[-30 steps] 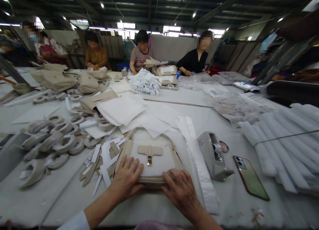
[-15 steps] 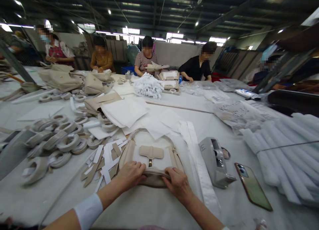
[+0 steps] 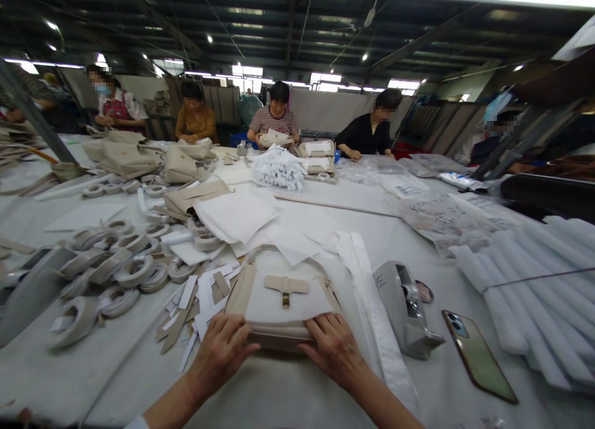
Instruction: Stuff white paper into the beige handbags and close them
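A beige handbag (image 3: 283, 305) with a front tab and small gold clasp lies flat on the white table just in front of me, white paper over its front. My left hand (image 3: 220, 353) presses on its near left corner, fingers spread and curled over the edge. At the near right corner rests my right hand (image 3: 335, 347), its fingers laid flat on the bag's lower edge. Neither hand lifts the bag.
Loose paper strips (image 3: 195, 302) lie left of the bag, coiled straps (image 3: 116, 268) further left. A grey tape dispenser (image 3: 404, 308) and a phone (image 3: 478, 354) sit to the right, with white foam rolls (image 3: 534, 286) beyond. Several people work at the table's far side.
Half a second ago both hands gripped the bag's near edge with curled fingers; now they lie flatter on its lower corners. The view has tilted slightly.
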